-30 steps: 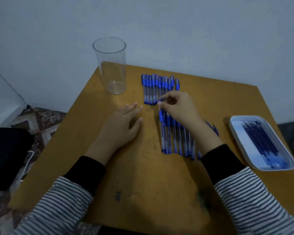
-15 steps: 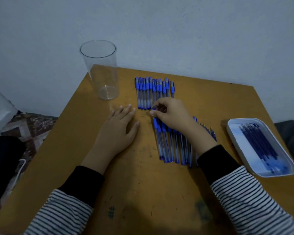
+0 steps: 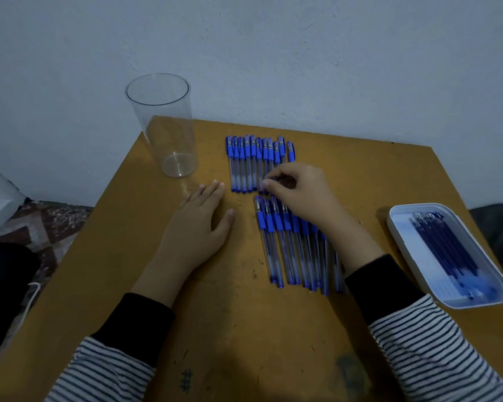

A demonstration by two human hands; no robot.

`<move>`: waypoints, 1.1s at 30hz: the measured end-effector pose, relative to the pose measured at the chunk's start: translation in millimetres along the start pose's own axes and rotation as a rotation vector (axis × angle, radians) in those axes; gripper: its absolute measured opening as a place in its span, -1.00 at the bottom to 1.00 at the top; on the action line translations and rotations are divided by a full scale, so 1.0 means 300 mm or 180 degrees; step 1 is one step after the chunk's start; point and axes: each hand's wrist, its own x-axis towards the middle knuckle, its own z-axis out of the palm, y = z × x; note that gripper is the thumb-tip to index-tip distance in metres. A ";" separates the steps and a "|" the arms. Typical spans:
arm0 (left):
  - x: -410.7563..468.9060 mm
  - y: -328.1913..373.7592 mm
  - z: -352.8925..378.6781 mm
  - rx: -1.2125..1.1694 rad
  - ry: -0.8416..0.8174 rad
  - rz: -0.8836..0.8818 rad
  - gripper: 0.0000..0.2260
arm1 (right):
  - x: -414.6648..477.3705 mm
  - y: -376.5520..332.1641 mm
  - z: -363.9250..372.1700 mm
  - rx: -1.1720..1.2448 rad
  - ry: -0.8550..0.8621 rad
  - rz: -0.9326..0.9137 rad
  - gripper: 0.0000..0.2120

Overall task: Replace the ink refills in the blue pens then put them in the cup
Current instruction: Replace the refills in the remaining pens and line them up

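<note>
Right of the cup (image 3: 166, 126), the right hand (image 3: 296, 192) pinches a pen (image 3: 265, 169) in the far row (image 3: 244, 163); the left hand (image 3: 198, 224) lies flat, empty. A careless tug might scatter its neighbours.

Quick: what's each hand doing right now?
Left hand: open, flat on the table, holding nothing.
Right hand: fingers pinching a blue pen in the far row.
</note>
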 end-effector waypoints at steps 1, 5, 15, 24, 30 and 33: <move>0.011 0.004 -0.001 -0.0058 0.0009 -0.0006 -0.45 | 0.008 0.013 -0.017 0.0152 0.0125 0.0179 -0.89; 0.076 0.028 -0.001 -0.0371 0.0059 0.0002 -0.48 | 0.061 0.090 -0.061 0.0286 0.0542 0.0817 -0.82; 0.230 0.053 0.030 -0.0338 0.0058 0.0356 -0.49 | 0.107 0.134 -0.042 0.0305 0.0194 0.1125 -0.69; 0.242 0.037 0.045 0.0016 -0.0216 0.0463 -0.50 | 0.097 0.110 -0.045 -0.0080 0.0225 0.1142 -0.70; 0.237 0.037 0.049 -0.0023 -0.0172 0.0481 -0.51 | 0.094 0.105 -0.046 -0.0014 0.0232 0.1233 -0.68; 0.235 0.042 0.041 -0.0174 -0.0195 0.0483 -0.51 | 0.090 0.117 -0.057 0.0207 0.0333 0.1365 -0.70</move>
